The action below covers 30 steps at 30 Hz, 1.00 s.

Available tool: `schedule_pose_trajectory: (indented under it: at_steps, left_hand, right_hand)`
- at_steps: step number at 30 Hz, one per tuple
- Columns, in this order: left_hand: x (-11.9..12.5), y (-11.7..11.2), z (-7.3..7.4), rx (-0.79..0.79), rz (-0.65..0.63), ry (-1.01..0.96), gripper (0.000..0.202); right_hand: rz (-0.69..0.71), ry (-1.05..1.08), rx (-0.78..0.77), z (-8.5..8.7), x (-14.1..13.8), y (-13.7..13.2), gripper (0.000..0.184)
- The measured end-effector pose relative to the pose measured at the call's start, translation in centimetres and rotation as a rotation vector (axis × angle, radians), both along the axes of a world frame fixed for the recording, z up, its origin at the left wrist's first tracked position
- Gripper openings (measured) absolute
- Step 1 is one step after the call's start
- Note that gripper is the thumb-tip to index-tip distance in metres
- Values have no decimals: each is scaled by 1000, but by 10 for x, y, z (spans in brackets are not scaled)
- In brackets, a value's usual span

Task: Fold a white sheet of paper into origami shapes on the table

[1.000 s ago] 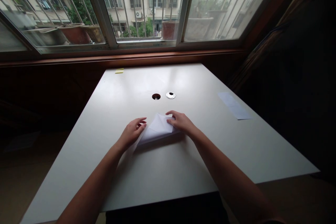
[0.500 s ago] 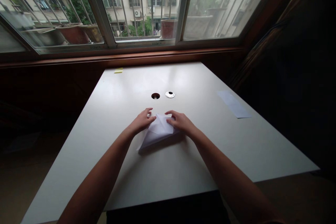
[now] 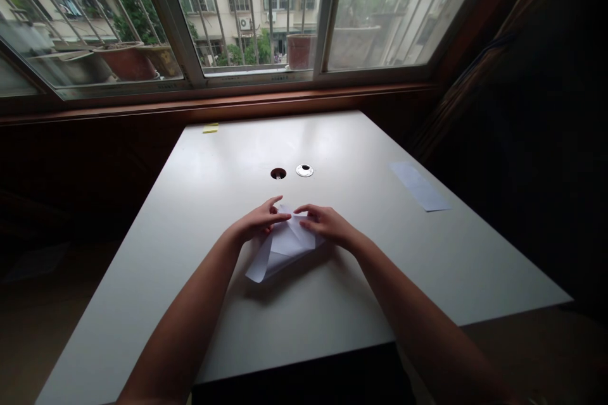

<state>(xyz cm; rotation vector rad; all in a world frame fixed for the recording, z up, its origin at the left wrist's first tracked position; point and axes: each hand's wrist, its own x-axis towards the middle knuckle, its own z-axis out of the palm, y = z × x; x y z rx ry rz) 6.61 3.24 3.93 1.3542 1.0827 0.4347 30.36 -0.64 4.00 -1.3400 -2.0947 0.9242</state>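
White matte surface [image 3: 332,310]: our left hand [image 3: 259,223] and right hand [image 3: 329,226] pinch folded white paper sheet [image 3: 284,248]; uneven pressure could skew its crease.

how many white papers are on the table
2. One folded sheet lies in the middle, with the left hand and right hand touching its far end. One flat strip lies near the right edge of the table. The small yellow note at the far left corner is not counted.
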Motion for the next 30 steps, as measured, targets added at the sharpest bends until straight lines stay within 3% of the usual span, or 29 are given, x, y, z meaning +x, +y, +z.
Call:
schedule_pose_trajectory:
  at_steps: [6, 16, 30]
  left_hand:
    - [0, 4, 3, 4, -59, 45, 76]
    - [1, 0, -2, 54, 21, -5, 55]
    - [-12, -10, -13, 127, 72, -210, 59]
  right_hand:
    - [33, 36, 2, 3, 3, -3, 30]
    - [-27, -17, 63, 3, 4, -3, 27]
    - [-47, -158, 158, 10, -9, 5, 25]
